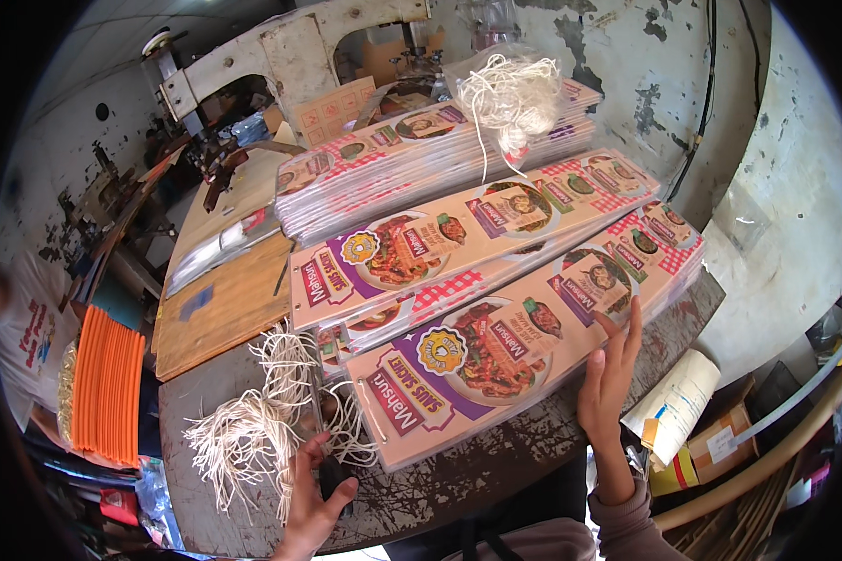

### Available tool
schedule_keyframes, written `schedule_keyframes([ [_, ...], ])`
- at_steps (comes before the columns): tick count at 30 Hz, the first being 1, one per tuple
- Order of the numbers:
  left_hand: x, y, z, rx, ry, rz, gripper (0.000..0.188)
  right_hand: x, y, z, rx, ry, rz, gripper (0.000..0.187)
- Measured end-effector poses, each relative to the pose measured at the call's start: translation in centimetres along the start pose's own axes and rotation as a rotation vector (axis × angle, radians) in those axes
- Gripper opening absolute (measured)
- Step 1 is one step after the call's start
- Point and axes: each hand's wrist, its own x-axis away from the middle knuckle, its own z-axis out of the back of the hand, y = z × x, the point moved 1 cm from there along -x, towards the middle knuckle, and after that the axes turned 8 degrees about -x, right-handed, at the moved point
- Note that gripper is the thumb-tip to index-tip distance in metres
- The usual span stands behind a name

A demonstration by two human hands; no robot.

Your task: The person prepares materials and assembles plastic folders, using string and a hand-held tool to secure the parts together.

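My left hand (pixel 311 500) is at the front edge of the table, thumb and fingers closed around a black-handled tool (pixel 331 477); its kind is not clear, though a thin grey part seems to reach up into the cords. Beside it lies a tangled bundle of white cords (pixel 253 430). The right hand (pixel 610 379) rests with fingers spread, its tips at the near edge of a stack of printed banner strips (pixel 496 360) in clear plastic. Behind that overlaps a second stack of the same strips (pixel 468 238), each with a small hole at its left end.
A taller stack of wrapped strips (pixel 374 196) stands behind, topped by a plastic bag of white cords (pixel 515 98). Further left are a wooden board (pixel 225 299) and an orange stack (pixel 108 383) by a person in white (pixel 28 327). A metal machine frame (pixel 262 65) rises behind.
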Motion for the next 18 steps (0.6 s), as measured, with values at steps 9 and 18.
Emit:
schedule_keyframes([
  [9, 0.3, -0.2, -1.3, -0.305, 0.057, -0.114, 0.075, 0.0, 0.1, 0.0, -0.025, -0.005, -0.002, 0.041],
  [18, 1.5, 2.0, -1.2, -0.177, 0.069, -0.078, 0.067, -0.1, 0.1, 0.0, 0.017, -0.002, -0.018, 0.040],
])
